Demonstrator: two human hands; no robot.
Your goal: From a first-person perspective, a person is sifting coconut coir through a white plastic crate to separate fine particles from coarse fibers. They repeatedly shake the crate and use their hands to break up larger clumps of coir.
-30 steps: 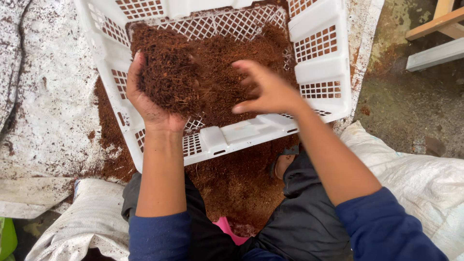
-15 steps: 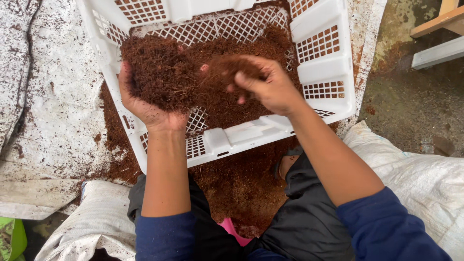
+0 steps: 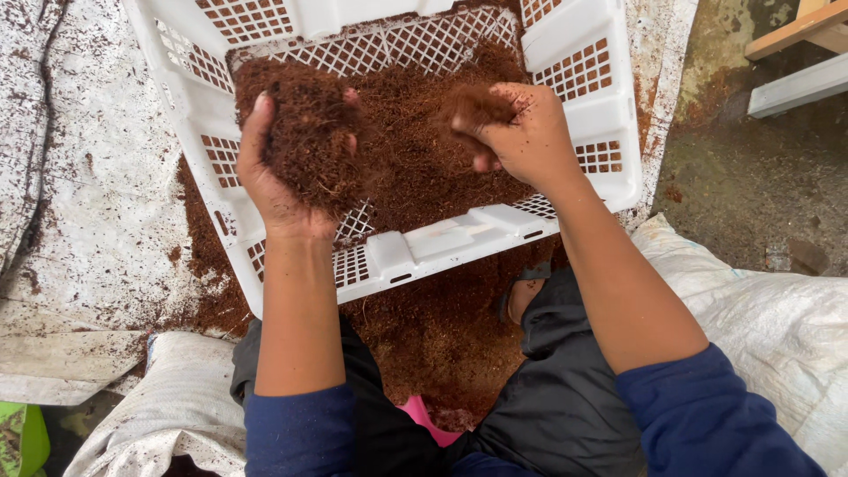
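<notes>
Head view: both hands' grip cupped on brown fibre, left hand (image 3: 291, 168), right hand (image 3: 521, 132), over white crate (image 3: 609, 115)

Left hand (image 3: 281, 177) cups brown fibre (image 3: 415, 141) mid-frame, right hand (image 3: 521, 132) pinches more, over white crate (image 3: 609, 97) w/ mesh sides
</notes>
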